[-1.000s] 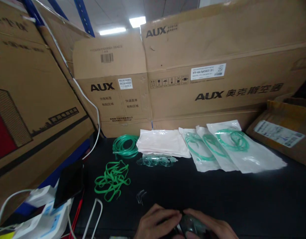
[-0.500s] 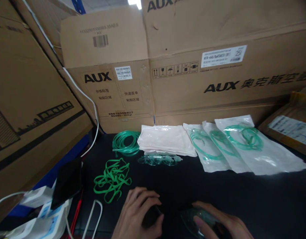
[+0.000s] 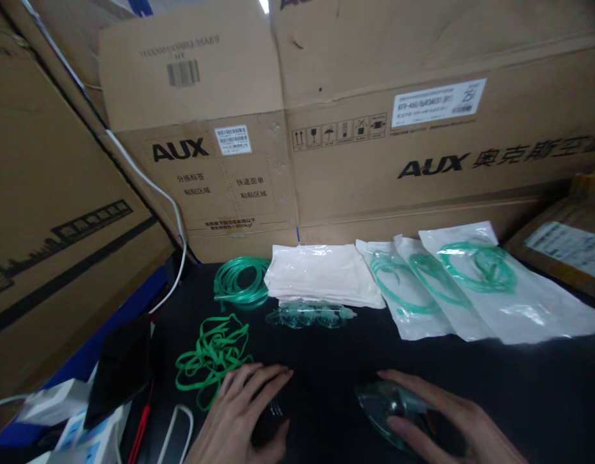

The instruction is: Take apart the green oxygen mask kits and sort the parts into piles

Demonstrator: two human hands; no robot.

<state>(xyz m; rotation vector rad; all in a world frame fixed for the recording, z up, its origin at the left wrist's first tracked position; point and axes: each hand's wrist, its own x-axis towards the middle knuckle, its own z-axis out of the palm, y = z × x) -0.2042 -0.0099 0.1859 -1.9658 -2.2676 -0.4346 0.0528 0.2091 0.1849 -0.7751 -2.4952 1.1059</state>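
Note:
My right hand [image 3: 447,419] rests on the black table [image 3: 336,361] near the front edge, its fingers curled round a clear greenish plastic mask [image 3: 389,406]. My left hand [image 3: 239,419] lies to the left of it, palm down with fingers stretched out over several small dark metal clips [image 3: 276,407]. A tangle of green elastic straps [image 3: 210,357] lies just beyond the left fingertips. Farther back are a coil of green tubing [image 3: 242,281] and a row of clear masks [image 3: 309,316].
Folded white bags [image 3: 323,274] and three sealed pouches with green tubing [image 3: 452,283] lie at the back. Tall AUX cardboard boxes [image 3: 374,129] wall in the table behind and left. A black phone [image 3: 120,367], white cables and a red-handled tool sit at the left front.
My hands came apart: the left moved left and flattened out, the right kept the mask and slid right. The camera tilted down, so the boxes rose in view.

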